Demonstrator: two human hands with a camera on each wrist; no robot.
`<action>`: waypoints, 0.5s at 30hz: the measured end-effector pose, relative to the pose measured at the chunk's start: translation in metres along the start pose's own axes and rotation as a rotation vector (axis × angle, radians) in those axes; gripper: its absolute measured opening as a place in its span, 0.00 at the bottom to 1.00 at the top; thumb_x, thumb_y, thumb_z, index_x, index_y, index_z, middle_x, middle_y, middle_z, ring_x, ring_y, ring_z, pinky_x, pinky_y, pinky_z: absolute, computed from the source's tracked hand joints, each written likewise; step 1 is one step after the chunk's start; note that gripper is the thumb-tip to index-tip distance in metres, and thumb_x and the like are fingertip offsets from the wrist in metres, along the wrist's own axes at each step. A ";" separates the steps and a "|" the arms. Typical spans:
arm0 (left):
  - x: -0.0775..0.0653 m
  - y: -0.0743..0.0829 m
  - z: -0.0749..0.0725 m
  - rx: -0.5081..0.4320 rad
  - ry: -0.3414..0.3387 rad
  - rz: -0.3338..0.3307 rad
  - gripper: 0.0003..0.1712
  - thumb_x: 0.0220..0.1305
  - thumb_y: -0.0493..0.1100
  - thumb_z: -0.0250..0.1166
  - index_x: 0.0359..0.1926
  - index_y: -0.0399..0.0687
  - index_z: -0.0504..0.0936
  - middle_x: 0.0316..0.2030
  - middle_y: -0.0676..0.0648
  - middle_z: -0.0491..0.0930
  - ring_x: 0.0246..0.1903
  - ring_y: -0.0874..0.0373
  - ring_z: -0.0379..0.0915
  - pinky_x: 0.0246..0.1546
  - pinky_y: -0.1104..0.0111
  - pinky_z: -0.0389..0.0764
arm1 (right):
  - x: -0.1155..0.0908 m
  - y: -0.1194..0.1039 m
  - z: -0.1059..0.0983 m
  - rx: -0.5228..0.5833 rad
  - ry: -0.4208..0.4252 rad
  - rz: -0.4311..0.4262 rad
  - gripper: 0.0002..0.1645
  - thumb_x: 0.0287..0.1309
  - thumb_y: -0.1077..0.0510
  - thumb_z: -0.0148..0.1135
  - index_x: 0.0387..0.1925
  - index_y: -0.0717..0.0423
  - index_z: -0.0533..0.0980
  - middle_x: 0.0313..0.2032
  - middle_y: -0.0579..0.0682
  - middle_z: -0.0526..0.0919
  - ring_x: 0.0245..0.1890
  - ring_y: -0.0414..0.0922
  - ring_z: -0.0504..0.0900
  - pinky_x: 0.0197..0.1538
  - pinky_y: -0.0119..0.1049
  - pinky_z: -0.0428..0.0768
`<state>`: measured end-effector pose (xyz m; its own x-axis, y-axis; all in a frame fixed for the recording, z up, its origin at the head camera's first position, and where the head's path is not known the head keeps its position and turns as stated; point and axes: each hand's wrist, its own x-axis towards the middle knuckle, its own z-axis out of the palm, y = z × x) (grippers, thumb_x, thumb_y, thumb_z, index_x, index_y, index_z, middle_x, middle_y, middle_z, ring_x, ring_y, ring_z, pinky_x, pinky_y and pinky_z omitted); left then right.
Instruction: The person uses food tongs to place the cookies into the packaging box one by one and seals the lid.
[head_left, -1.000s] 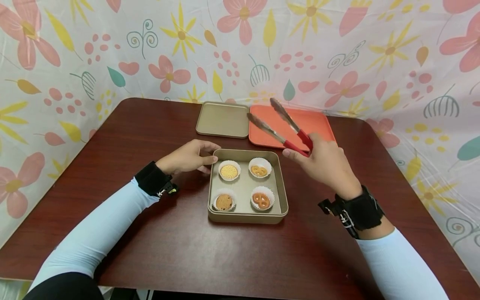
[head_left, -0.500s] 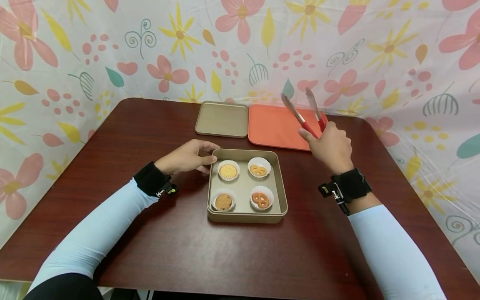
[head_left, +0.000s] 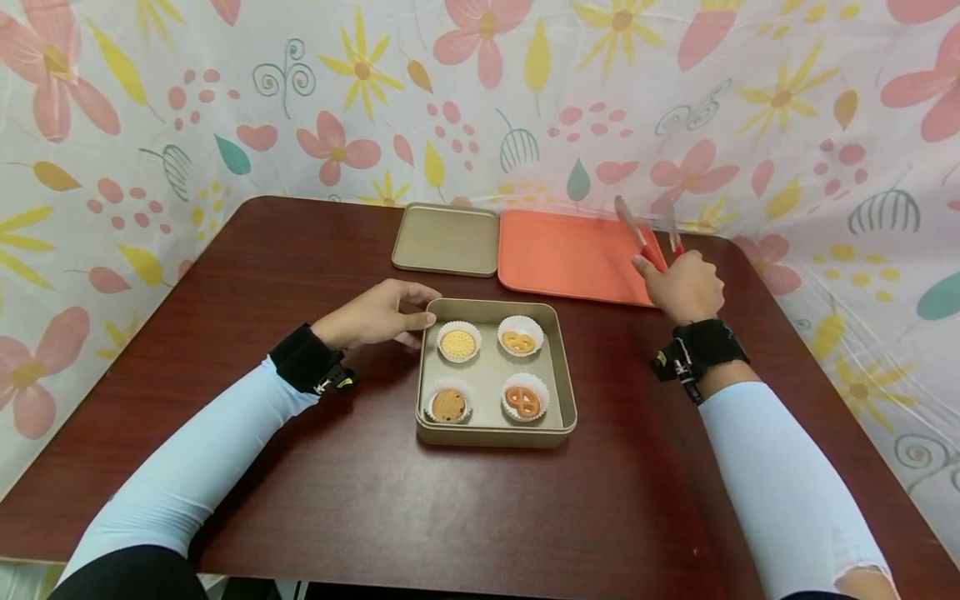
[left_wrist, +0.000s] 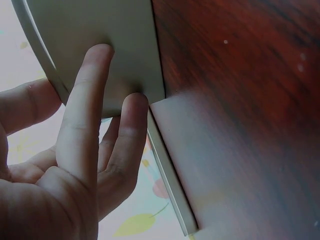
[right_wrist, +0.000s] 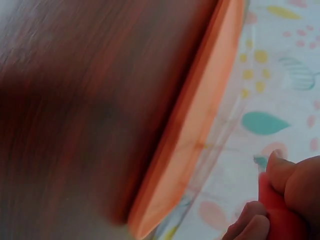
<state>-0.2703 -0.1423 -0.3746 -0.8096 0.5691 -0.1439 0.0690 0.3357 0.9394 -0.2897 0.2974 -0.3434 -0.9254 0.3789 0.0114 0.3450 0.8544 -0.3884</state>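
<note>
A gold rectangular tin (head_left: 495,436) stands mid-table with several paper-cupped treats inside. These include a yellow tart (head_left: 458,342), a chip cookie (head_left: 448,405) and a brown pretzel (head_left: 522,402). My left hand (head_left: 378,315) holds the tin's far left corner, thumb at the rim. In the left wrist view, fingertips (left_wrist: 134,115) press against the side wall (left_wrist: 120,30). My right hand (head_left: 686,287) grips the red handles (right_wrist: 282,215) of metal tongs (head_left: 633,225), arms spread apart, nothing between their tips. They are over the right end of the orange tray (head_left: 570,254).
Behind the tin lies a flat gold lid (head_left: 446,240), beside the orange tray. A floral cloth (head_left: 480,100) hangs along the far edge of the dark wooden table (head_left: 315,475).
My right hand has carried the tongs to the right, away from above the tray's left part to its right end. My left hand and the tin have stayed in place.
</note>
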 end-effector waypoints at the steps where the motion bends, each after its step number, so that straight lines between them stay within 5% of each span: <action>1: 0.000 0.000 0.000 -0.001 0.000 -0.001 0.27 0.74 0.32 0.60 0.71 0.33 0.68 0.66 0.33 0.70 0.50 0.40 0.82 0.43 0.56 0.87 | 0.002 0.003 0.001 0.001 0.006 0.015 0.69 0.59 0.16 0.46 0.65 0.80 0.58 0.53 0.80 0.72 0.53 0.77 0.73 0.55 0.68 0.75; 8: 0.000 -0.001 0.001 -0.011 0.001 -0.009 0.27 0.74 0.32 0.60 0.71 0.33 0.68 0.67 0.34 0.70 0.50 0.40 0.82 0.43 0.56 0.87 | 0.016 0.018 0.004 0.029 0.028 0.068 0.68 0.61 0.18 0.43 0.70 0.78 0.50 0.57 0.84 0.69 0.57 0.79 0.70 0.57 0.70 0.74; 15: 0.000 -0.001 0.001 -0.010 -0.003 -0.007 0.27 0.74 0.33 0.60 0.71 0.33 0.68 0.67 0.34 0.70 0.49 0.40 0.83 0.44 0.57 0.86 | 0.026 0.037 0.006 0.086 -0.011 0.102 0.55 0.68 0.35 0.45 0.69 0.82 0.47 0.58 0.84 0.63 0.56 0.79 0.69 0.56 0.69 0.75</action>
<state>-0.2702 -0.1417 -0.3760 -0.8080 0.5694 -0.1513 0.0577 0.3321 0.9415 -0.3013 0.3372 -0.3628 -0.8879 0.4582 -0.0421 0.4234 0.7777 -0.4646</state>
